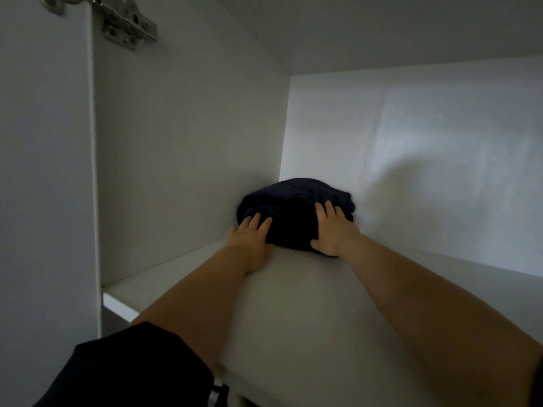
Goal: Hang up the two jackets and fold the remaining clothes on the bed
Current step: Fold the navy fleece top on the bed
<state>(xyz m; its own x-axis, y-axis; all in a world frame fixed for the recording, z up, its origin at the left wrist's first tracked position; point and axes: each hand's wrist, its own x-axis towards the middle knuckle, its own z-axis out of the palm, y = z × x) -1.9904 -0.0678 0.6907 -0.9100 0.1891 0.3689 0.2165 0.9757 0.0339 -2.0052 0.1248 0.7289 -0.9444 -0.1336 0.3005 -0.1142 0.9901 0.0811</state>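
A folded dark navy garment (293,210) lies on a white wardrobe shelf (308,304), close to the back left corner. My left hand (252,239) holds its near left edge, fingers laid over the top of the cloth. On the near right edge, my right hand (332,230) has its fingers on top and its thumb under the fold. Both arms reach forward over the shelf. No jackets or bed are in view.
The white compartment has a left side wall (176,142), a back wall (426,148) and a ceiling panel above. A metal door hinge (129,27) sits at the top left beside the open door (44,171). The shelf extends to the right.
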